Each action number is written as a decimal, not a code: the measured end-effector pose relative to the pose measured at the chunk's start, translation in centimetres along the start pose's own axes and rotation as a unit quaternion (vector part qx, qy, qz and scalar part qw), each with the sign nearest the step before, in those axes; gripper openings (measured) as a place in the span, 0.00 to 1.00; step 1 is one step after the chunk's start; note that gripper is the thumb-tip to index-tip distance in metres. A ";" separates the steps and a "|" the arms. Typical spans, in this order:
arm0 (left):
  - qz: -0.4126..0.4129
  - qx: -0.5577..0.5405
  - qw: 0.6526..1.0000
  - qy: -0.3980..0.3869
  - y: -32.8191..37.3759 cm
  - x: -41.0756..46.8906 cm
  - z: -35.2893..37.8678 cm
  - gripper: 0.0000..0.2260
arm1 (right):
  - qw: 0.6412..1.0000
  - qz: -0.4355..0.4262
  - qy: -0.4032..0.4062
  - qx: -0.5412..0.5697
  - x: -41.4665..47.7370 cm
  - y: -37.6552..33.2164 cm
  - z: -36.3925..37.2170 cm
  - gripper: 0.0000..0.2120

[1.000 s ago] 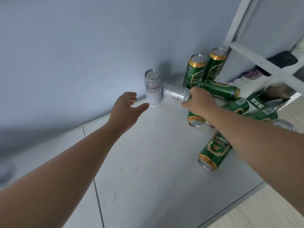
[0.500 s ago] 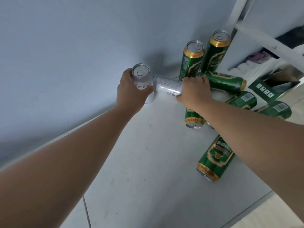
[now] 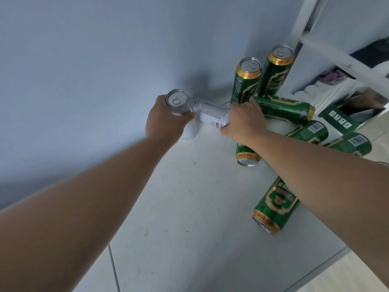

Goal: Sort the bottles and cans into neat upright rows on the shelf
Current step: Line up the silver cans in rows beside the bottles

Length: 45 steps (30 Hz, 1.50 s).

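- My left hand (image 3: 166,121) wraps round the upper body of the upright white can (image 3: 177,101), fingers and thumb curled about it. The can stands at the far left of the cluster, close to the wall (image 3: 105,60), and its base looks to be down on the shelf (image 3: 189,207).
- My right hand (image 3: 244,121) grips the right end of the lying white can (image 3: 210,114), fingers curled over the top. The can lies on its side between my two hands, its left end against or just beside the upright one.
- I judge the step in hand to be standing this fallen white can up beside its twin, to start a white row.
- The next move calls for tipping the right end up while my left hand steadies the neighbour. Both are smooth cylinders, so the lying one may roll or slip.
- Just right of my right hand, two green cans (image 3: 246,81) already stand upright, far along the wall.
- Others lie toppled: a far green can (image 3: 284,108) behind my right hand, one under my wrist (image 3: 247,157), a near green can (image 3: 273,205), and two more (image 3: 309,133) further right.
- All are thin metal with silvery pull-tab lids. The white ones carry small print, the green ones are glossy with gold bands.
- The shelf is a matte pale board with faint scuffs.
- No bottles show.
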<state>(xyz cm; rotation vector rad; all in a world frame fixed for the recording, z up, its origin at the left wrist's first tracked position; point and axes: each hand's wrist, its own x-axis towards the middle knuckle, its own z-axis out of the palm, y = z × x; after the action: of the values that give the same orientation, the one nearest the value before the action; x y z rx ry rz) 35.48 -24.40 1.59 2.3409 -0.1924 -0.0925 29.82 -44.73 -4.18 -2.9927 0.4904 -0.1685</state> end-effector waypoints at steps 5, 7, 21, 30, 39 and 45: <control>-0.003 -0.003 1.000 0.000 -0.5 -2.1 -2.7 0.25 | 0.996 -0.005 -0.008 0.085 -0.6 -1.4 -2.3 0.27; 0.003 -0.008 1.000 0.006 -0.5 -3.0 -4.2 0.25 | 0.992 -0.016 -0.015 0.126 -1.0 -2.1 -3.3 0.28; 0.033 -0.067 0.995 0.068 -2.8 -13.3 -16.3 0.23 | 0.925 -0.008 0.015 0.380 -10.3 -11.6 -6.9 0.19; 0.007 -0.070 0.993 0.094 -8.5 -21.5 -23.5 0.22 | 0.898 -0.070 -0.036 0.432 -17.8 -19.8 -7.5 0.12; -0.015 -0.091 0.988 0.121 -15.0 -30.7 -28.7 0.20 | 0.901 -0.125 -0.067 0.411 -25.9 -27.5 -7.1 0.15; -0.019 -0.096 0.985 0.141 -18.6 -35.6 -31.4 0.24 | 0.896 -0.137 -0.077 0.416 -31.0 -32.2 -7.1 0.16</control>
<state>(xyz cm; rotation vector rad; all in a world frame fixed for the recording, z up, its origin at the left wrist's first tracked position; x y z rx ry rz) 6.39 16.46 10.68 2.1377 0.0033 0.1939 9.81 -4.97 3.83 -2.1807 -0.0416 -0.1183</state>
